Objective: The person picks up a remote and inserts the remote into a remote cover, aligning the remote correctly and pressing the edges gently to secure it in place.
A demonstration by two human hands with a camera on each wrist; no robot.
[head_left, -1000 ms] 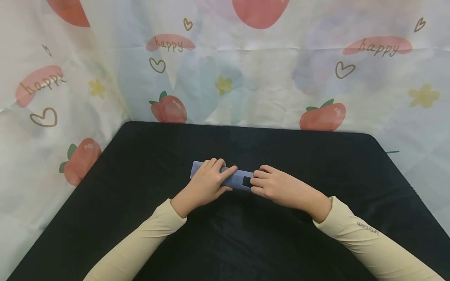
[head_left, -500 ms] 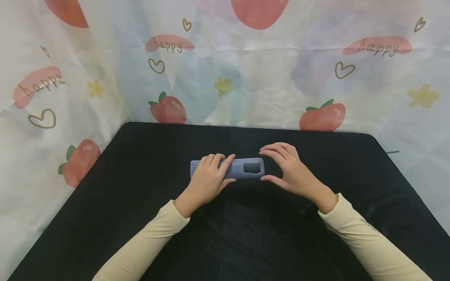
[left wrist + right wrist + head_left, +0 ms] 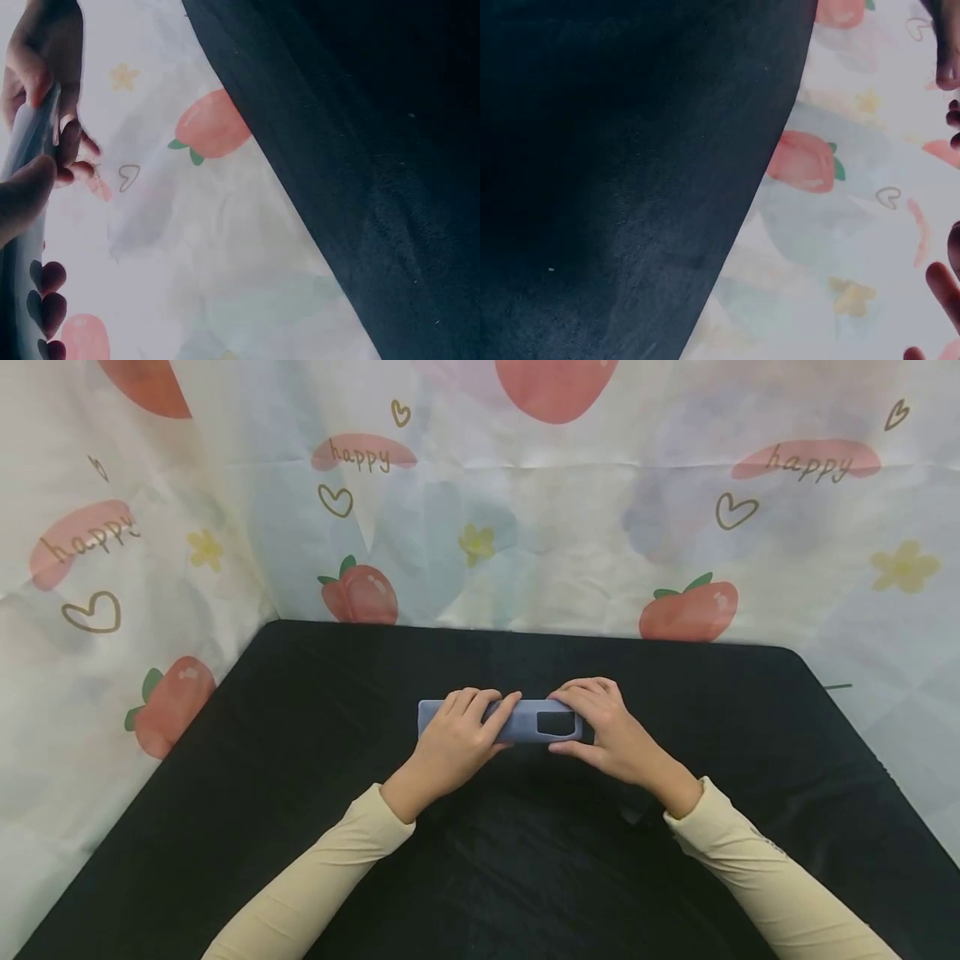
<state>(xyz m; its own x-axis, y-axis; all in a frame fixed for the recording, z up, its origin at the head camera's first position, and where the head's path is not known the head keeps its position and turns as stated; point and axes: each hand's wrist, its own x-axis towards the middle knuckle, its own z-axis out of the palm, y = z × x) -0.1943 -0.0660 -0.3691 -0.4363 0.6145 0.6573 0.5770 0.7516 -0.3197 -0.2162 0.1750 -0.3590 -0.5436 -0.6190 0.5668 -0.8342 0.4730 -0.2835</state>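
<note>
A slim blue-grey phone case point(image 3: 525, 723) with a dark rounded cutout near its right end is held level above the black table in the head view. Whether a phone sits inside, I cannot tell. My left hand point(image 3: 457, 739) grips its left half, fingers over the far edge and thumb along the near edge. At the right end, my right hand point(image 3: 611, 727) pinches the case between fingers and thumb. The left wrist view shows the phone case point(image 3: 22, 142) edge-on, with the right hand point(image 3: 49, 60) at its upper end. Only fingertips point(image 3: 945, 296) show at the right wrist view's edge.
A black-covered table point(image 3: 480, 877) lies beneath both hands. A pale curtain point(image 3: 555, 543) printed with fruit, flowers and hearts surrounds its back and sides.
My right hand left the case's right end, opened beside it, then came back and took hold there. The case turned more level and shifted slightly right, with the left hand still holding it.
</note>
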